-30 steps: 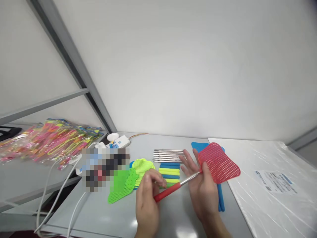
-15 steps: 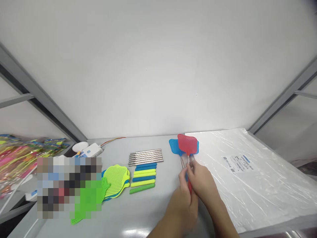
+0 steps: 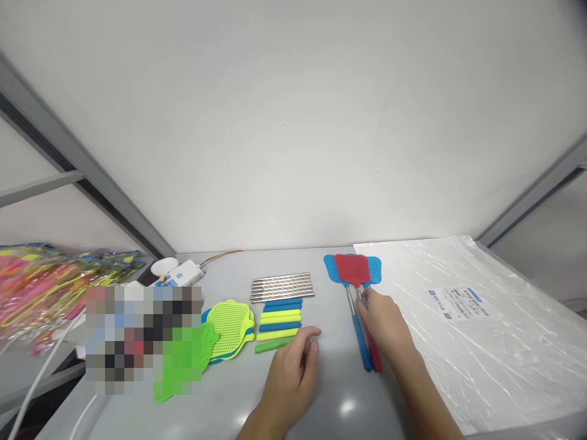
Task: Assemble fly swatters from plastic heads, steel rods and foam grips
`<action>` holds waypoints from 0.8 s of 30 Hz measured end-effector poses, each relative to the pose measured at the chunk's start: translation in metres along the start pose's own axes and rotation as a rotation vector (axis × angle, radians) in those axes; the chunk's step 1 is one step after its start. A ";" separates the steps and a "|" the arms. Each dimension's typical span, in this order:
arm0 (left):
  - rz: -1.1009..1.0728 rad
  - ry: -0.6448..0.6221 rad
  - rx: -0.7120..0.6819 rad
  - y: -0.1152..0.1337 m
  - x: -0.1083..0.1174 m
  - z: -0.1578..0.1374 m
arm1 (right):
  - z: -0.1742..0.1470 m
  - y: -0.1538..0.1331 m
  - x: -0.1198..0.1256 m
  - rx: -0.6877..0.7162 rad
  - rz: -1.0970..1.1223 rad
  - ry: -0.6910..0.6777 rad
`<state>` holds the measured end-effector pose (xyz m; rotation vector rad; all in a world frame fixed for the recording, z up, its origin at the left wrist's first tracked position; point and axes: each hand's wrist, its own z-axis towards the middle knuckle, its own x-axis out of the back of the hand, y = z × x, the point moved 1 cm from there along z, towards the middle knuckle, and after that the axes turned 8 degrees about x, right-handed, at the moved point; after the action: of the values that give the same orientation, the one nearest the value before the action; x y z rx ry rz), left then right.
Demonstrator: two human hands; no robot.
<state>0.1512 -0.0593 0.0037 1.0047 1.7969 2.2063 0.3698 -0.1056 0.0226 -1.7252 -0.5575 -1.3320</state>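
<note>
The red mesh fly swatter (image 3: 354, 271) was touched by the loosely open right hand (image 3: 384, 324); the half-curled left hand (image 3: 293, 373) held nothing.

Two bare forearms reach forward from the bottom edge, seen from above. The left hand (image 3: 293, 373) lies low and relaxed, palm down, fingers loosely curled and slightly apart, thumb tucked beside them, gripping nothing. The right hand (image 3: 385, 324) stretches farther forward, back of the hand up, fingers extended and pressed downward, fingertips pointing away from the body. The two hands are apart, not touching.
</note>
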 end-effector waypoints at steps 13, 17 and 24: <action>0.445 0.239 -0.274 -0.045 0.094 -0.043 | -0.032 -0.032 -0.010 0.198 -0.034 0.135; 0.579 0.466 -0.147 -0.060 0.134 -0.057 | -0.041 -0.067 -0.019 0.403 -0.034 0.065; 0.745 0.510 -0.002 -0.076 0.149 -0.072 | -0.029 -0.129 -0.033 0.756 -0.123 -0.045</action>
<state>-0.0268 -0.0246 -0.0099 1.3756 1.7743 3.1445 0.2439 -0.0568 0.0401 -1.1067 -1.0478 -0.9752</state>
